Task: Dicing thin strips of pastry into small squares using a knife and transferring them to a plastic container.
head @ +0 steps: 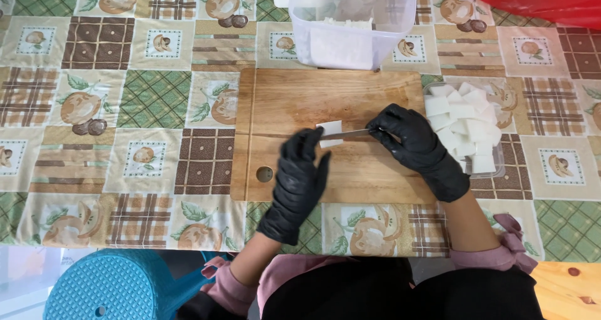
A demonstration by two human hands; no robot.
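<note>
White and blocky, a small slab point(330, 133) lies near the middle of the wooden cutting board point(294, 101), with a thin knife blade point(348, 133) laid across it. The right hand point(413, 143), in a black glove, is closed around the knife's handle at the right of the board. The left hand point(299, 173), also gloved in black, has its fingers loosely extended, the fingertips resting at the slab's left edge as if steadying it.

Judging by what lies around, the cutting looks well under way. A clear shallow tray point(494, 168) just right of the board is already heaped with white cubes point(466, 116), so many pieces appear finished. Only this one slab sits on the board, not yet cut through as far as I can tell. At the upper middle of the frame a tall translucent tub point(350, 41) holds more white material, so there seems to be stock left to cut; how much is hard to tell through its walls.

Everything rests on a surface covered by a patchwork fruit-print cloth point(125, 95). A red object point(538, 1) shows at the upper right, and a blue plastic stool point(106, 285) at the lower left.
</note>
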